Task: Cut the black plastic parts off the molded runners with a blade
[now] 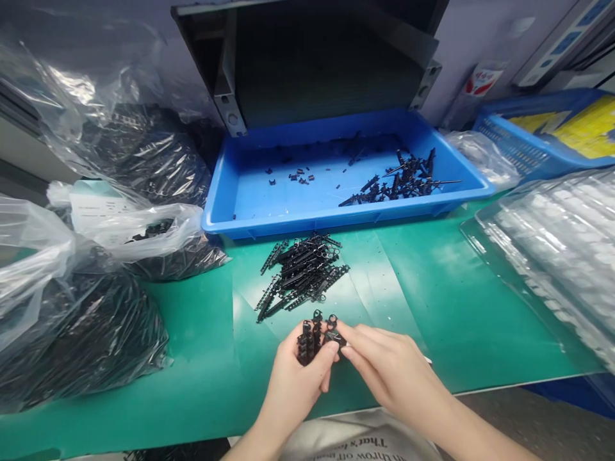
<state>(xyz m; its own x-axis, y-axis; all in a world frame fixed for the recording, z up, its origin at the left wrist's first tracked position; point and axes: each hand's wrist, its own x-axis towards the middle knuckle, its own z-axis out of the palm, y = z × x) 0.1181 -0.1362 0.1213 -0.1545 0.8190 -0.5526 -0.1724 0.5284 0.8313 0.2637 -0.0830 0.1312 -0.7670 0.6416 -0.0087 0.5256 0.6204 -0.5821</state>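
Note:
Several narrow black plastic parts (307, 342) with ring-shaped ends stand side by side in my left hand (300, 378), which is closed around them. My right hand (384, 358) meets it at the right, thumb and fingers pinched on the end of one black part (332, 333). Its ring end points up between the two hands. Just beyond my fingers lies a loose pile of similar long black parts (307, 269) on the green mat. The lower ends of the held parts are hidden by my left thumb and palm.
A blue tray (307, 221) behind the pile holds a heap of black pieces (403, 179) and small scraps. Clear bags of black parts (81, 333) stand on the left. Clear plastic trays (552, 250) and a blue basket (523, 144) are on the right. A dark metal shelf (327, 70) overhangs the tray.

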